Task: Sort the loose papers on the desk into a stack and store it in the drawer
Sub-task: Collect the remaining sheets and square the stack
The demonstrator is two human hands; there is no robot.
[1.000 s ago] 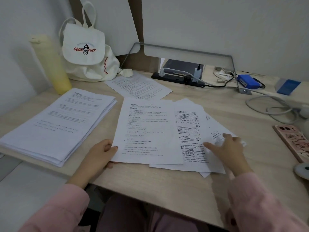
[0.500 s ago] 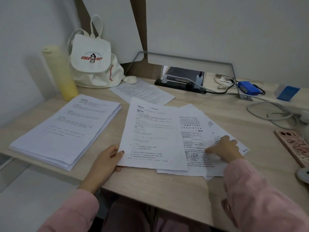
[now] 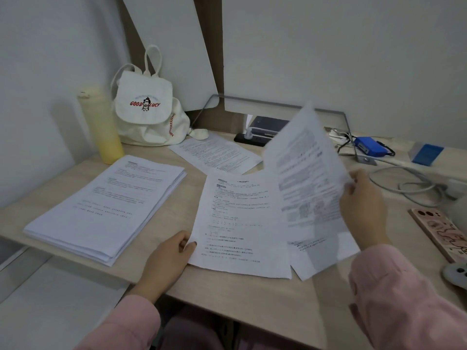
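The right hand (image 3: 361, 205) pinches the right edge of a lifted sheet (image 3: 305, 173), thumb on the printed face and fingers curled behind. This thin white page stands tilted above the wooden desk (image 3: 252, 294), and its print is blurred. The left hand (image 3: 169, 258) grips the lower left edge of a flat sheet (image 3: 240, 223) near the desk's front edge, with the thumb on top of the paper. That page is white with rows of fine black print, and its bottom edge is slightly wavy. A lower sheet (image 3: 326, 256) pokes out from under its right side, one corner pointing towards the front edge.

Towards the desk's left edge lies a thick stack (image 3: 106, 208) of printed pages, squared roughly, with its layered edges showing. A single rear sheet (image 3: 217, 152) lies flat near the back. In the back left corner stands a soft white canvas backpack (image 3: 146, 112) with red lettering and red stitching. Just beside it is a tall, pale yellow cylindrical bottle (image 3: 101, 125). At the right edge rests a phone (image 3: 439, 233) in a pink patterned case. Behind it are a looped grey cable (image 3: 404, 183) and a small blue box (image 3: 369, 146).
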